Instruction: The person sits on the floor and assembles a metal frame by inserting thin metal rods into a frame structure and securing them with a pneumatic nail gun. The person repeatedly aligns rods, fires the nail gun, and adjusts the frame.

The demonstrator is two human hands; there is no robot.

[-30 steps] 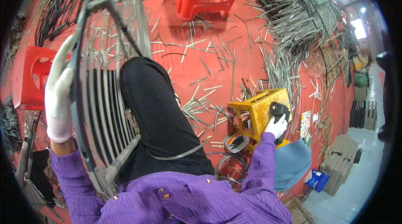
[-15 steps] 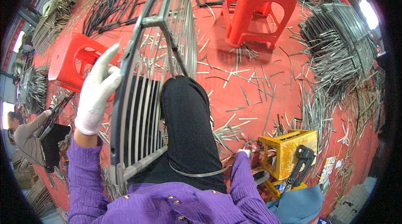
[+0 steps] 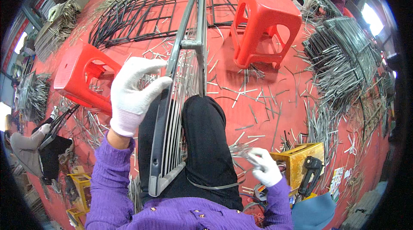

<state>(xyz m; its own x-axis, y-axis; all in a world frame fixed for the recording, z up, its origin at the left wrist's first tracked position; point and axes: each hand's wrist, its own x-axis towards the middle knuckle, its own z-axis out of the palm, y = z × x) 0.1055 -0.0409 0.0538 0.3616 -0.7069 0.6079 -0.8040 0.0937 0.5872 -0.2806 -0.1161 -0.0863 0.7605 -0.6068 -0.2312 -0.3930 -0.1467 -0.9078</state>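
Observation:
A dark metal frame strung with narrow grey strips stands tilted on my lap, between my black-trousered knees. My left hand, in a white glove, has its thumb and fingers curved to the frame's left rail and grips it there. To the right of my knee, my right hand, also gloved, is closed with the fingertips together. A blurred, shiny bit shows at those fingertips, too unclear to name. One loose grey strip lies across my right thigh.
Red plastic stools stand ahead, one right and one left. A yellow wooden box with a black tool sits near my right hand. Strip bundles, black frames and scattered strips surround me; another person works at left.
The frame has swung more upright and rightward. My left hand has moved right and curled its fingers onto the rail. My right hand has risen from beside the yellow box, its fingers now closed.

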